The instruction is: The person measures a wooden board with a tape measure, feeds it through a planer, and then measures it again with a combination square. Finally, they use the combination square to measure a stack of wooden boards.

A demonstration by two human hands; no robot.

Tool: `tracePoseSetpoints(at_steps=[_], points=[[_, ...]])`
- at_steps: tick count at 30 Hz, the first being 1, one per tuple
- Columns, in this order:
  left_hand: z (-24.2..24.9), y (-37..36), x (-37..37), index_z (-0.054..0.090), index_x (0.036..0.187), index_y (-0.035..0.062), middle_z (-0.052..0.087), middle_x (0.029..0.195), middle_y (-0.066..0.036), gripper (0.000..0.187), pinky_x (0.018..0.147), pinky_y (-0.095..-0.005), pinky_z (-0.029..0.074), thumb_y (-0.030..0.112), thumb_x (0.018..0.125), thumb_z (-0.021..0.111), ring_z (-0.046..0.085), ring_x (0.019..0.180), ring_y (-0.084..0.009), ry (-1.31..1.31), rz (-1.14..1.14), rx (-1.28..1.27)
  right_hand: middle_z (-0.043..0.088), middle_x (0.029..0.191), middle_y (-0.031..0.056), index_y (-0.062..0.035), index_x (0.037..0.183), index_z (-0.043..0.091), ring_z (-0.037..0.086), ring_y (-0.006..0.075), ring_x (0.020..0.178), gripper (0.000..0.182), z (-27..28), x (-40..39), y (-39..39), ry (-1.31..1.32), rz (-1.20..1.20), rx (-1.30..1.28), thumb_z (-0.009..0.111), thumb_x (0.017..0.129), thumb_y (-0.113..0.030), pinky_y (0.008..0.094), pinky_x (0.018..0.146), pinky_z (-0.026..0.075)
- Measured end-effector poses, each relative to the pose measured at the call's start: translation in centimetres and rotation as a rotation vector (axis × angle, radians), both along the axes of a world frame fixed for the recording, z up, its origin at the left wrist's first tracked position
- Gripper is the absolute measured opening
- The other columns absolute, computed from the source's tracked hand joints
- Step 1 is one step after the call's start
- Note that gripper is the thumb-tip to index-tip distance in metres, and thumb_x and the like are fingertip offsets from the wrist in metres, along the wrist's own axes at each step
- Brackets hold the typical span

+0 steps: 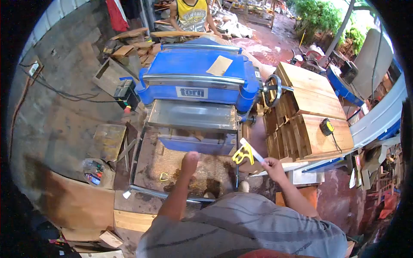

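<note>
My right hand (pixel 271 167) is closed on the end of a thin white strip (pixel 254 150), which points up and to the left. A yellow plastic piece (pixel 244 155) hangs beside the strip. My left hand (pixel 189 161) is raised over the lower frame of a blue planer (pixel 193 64), and its fingers are too bunched and small to make out. Below the planer's metal bed (pixel 193 115) lies a layer of wood shavings (pixel 150 172). A small yellow loop (pixel 164 176) rests there, left of my left hand.
Stacked boards (pixel 309 90) stand to the right, with a tape measure (pixel 327 127) on top. The planer's handwheel (pixel 272 90) juts toward them. Another person (pixel 192 16) stands behind the machine. A tub of small items (pixel 97 173) sits at the left.
</note>
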State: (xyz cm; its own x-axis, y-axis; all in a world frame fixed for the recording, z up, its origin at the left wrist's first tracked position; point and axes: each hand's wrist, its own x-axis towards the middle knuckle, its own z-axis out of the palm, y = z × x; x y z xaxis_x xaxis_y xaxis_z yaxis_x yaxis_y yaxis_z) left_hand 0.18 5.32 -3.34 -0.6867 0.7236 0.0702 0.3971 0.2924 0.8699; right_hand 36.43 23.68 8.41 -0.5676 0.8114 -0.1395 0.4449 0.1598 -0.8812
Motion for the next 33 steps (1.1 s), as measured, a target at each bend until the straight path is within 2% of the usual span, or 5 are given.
tracePoseSetpoints(at_steps=[4,19,27,29,33], points=[[6.1,3.6,-3.8,0.063,0.103,0.0021,0.065,0.097,-0.006,0.017,0.081,-0.0273,0.048,0.016,0.093,0.061,0.060,0.089,-0.0128,-0.222,-0.004,0.327,0.067,0.081,0.0063,0.0023,0.098,0.068,0.059,0.0106,0.077,0.024,-0.7,-0.4,-2.3,0.001,-0.011,0.015,0.071,0.088,-0.019,0.0292,0.072,0.048],[34.0,12.1,-16.2,0.063,0.106,0.0006,0.065,0.100,-0.006,0.021,0.084,-0.0276,0.047,0.016,0.092,0.063,0.060,0.091,-0.0130,0.412,0.038,0.643,0.068,0.086,0.0063,0.0008,0.098,0.067,0.060,0.0122,0.081,0.020,0.0,-0.8,-1.9,0.081,-0.055,-0.039,0.069,0.088,-0.016,0.0291,0.077,0.048],[32.4,24.7,-21.4,0.066,0.100,0.0053,0.062,0.085,-0.002,0.036,0.067,-0.0270,0.045,0.040,0.095,0.057,0.054,0.073,-0.0119,0.270,-0.034,0.473,0.061,0.079,-0.0028,0.0004,0.099,0.066,0.052,0.0047,0.072,0.018,-0.1,0.3,-2.8,0.031,-0.043,-0.057,0.069,0.089,-0.013,0.0231,0.065,0.043],[30.7,27.3,-22.2,0.068,0.091,-0.0022,0.066,0.080,-0.007,0.049,0.070,-0.0293,0.048,0.046,0.092,0.058,0.060,0.073,-0.0157,0.310,-0.158,-0.083,0.061,0.079,-0.0025,0.0004,0.099,0.066,0.053,0.0049,0.073,0.017,-0.5,0.9,-3.2,0.041,-0.056,-0.045,0.069,0.089,-0.013,0.0234,0.066,0.044],[25.6,31.6,-18.1,0.068,0.090,-0.0090,0.070,0.090,-0.019,0.067,0.070,-0.0381,0.053,0.058,0.088,0.058,0.069,0.073,-0.0259,0.435,-0.136,-0.375,0.070,0.090,0.0114,-0.0001,0.103,0.067,0.064,0.0161,0.084,0.029,-1.3,2.4,-3.9,0.034,-0.102,-0.052,0.074,0.084,-0.021,0.0316,0.077,0.049]])
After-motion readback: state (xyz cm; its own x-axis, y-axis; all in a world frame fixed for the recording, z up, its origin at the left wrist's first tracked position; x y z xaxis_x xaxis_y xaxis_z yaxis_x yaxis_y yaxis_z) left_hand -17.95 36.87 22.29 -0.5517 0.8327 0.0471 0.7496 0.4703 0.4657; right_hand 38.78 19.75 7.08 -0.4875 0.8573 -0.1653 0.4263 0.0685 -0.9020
